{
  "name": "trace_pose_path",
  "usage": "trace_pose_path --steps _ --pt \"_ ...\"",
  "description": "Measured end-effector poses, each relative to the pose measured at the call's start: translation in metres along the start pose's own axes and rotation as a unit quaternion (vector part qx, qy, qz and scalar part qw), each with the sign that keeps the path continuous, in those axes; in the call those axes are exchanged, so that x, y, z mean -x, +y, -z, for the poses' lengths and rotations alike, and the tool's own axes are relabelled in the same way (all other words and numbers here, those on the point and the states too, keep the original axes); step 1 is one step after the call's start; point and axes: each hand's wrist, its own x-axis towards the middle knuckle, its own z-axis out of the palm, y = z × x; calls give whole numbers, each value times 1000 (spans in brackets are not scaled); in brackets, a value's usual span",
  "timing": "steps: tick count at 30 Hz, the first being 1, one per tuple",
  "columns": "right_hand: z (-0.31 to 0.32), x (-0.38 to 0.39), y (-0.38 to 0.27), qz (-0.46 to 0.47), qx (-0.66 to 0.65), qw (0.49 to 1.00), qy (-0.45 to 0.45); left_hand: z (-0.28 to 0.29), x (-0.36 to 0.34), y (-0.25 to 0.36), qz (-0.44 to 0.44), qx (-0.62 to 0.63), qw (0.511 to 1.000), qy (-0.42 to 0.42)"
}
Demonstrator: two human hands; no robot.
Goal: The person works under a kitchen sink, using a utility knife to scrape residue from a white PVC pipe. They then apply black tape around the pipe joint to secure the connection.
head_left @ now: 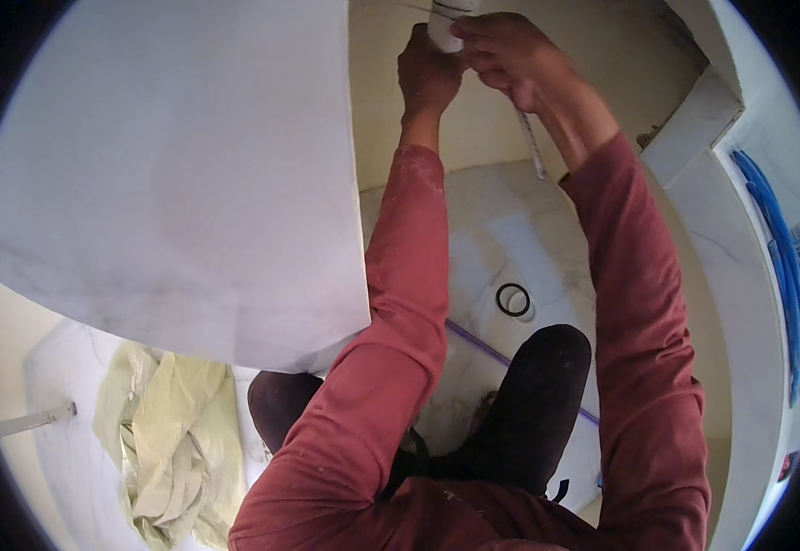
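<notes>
Cream walls and a pale marble-look floor surrounded a person, seen from above, with a large whitish panel filling the upper left. The person wore a dark red long-sleeved top and dark trousers, and both arms reached up to the top edge of the view. There, a white cylinder sat between the hands, its upper end cut off. The left hand was closed around its lower left side. The right hand was at its right, fingers curled; whether they gripped it or only touched it, I cannot tell. Below that hand hung a thin pale strip, its upper end hidden. On the floor lay a black ring near one knee and a purple rod. A crumpled yellowish sheet lay at lower left; blue tubing ran along the right side.
</notes>
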Motion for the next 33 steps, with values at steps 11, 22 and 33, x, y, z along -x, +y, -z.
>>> trace_pose_path --steps 11,22,33 --pt "-6 0 -10 -25 156 987 25 5 5 2 -26 32 999 -22" --pt "9 -9 9 20 69 997 0 4 6 11 24 9 999 -27" --pt "7 -26 14 74 84 994 -17 3 6 6 -28 -5 999 -17"
